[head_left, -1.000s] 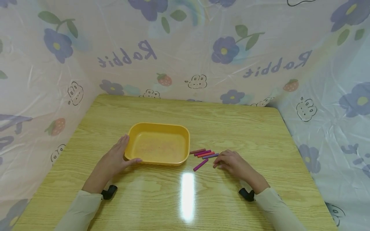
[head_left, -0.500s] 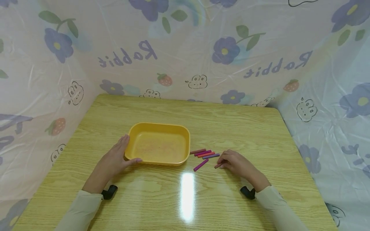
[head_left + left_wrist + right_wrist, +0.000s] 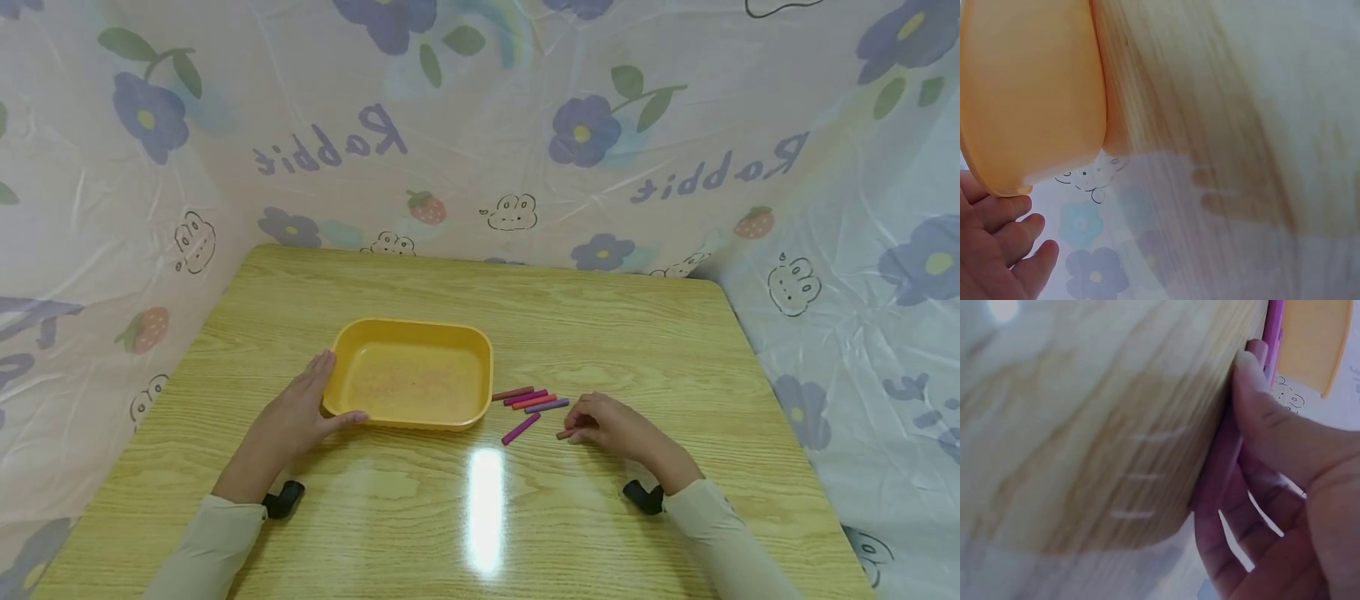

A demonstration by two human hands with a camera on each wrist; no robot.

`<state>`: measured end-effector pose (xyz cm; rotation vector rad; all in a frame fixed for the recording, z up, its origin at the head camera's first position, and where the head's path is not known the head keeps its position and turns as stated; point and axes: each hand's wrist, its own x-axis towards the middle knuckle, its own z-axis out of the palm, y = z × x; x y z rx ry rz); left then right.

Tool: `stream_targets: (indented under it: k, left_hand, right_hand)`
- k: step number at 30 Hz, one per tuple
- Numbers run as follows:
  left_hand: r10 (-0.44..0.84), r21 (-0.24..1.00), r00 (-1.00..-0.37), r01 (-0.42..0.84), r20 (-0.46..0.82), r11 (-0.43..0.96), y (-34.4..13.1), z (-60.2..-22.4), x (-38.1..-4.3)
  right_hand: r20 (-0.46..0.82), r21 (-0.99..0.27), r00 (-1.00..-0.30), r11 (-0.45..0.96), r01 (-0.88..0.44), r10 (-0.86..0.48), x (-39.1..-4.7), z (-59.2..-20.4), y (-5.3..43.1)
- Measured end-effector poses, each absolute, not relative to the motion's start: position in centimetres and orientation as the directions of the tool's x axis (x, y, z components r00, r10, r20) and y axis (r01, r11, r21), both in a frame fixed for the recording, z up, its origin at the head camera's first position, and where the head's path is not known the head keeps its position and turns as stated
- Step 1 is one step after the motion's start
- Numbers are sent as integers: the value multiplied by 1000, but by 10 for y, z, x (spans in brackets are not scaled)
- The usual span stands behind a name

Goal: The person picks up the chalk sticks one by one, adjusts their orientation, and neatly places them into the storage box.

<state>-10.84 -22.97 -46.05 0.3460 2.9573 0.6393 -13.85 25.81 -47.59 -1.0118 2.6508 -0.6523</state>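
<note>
**Reddish-brown stick (image 3: 563, 434) pinched in the right-hand grip (image 3: 618, 429), low at the desk (image 3: 637, 333)**

From the head view, we see only a short end of the pinched stick; the hand covers the rest. Four sticks lie side by side between that hand and the yellow tray (image 3: 414, 375): a brown stick (image 3: 513, 393), a purple stick (image 3: 526, 397), an orange-red stick (image 3: 535, 402) and a violet stick (image 3: 547, 406). We cannot tell whether the brown one touches the tray's right wall. A magenta stick (image 3: 521, 429) lies just apart, nearer us. The left-hand grip (image 3: 292, 417) is spread wide, thumb over the tray's front rim, fingers along its left side. Glare (image 3: 486, 512) whitens a strip of desk, and printed cloth (image 3: 480, 183) rises behind.

From the left wrist, we get the tray's outer wall close up, a face the head view hides, though the frame cuts it off at the top. Fingertips (image 3: 1035, 226) show at lower left, close to the rim; the thumb is out of frame. Pale reflections blur the desk.

From the right wrist, we see far more of the held stick: it runs under the thumb and along the fingers, one end poking past the thumb tip. Beyond it, a magenta strip is partly masked; we cannot tell which stick that is. A slice of tray shows at upper right.
</note>
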Motion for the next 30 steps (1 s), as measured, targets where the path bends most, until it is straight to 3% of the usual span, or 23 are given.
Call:
stream_targets:
  k: [11, 20, 24, 30]
  left_hand:
    - [238, 410, -970, 199, -47, 890, -230, -461, -108]
    - [239, 410, -970, 202, -41, 889, -230, -462, -108]
    - [241, 410, -970, 206, -36, 889, -229, -462, -108]
    - [242, 408, -970, 210, -26, 889, -229, -462, -108]
  right_hand:
    - [-102, -552, -747, 663, -507, -657, -138, -477, 259]
    - [-61, -657, -793, 622, -426, -607, -137, -478, 259]
    - [-50, -745, -849, 586, -320, -526, -136, -480, 257]
    - [-90, -948, -899, 312, -54, -429, -135, -476, 253]
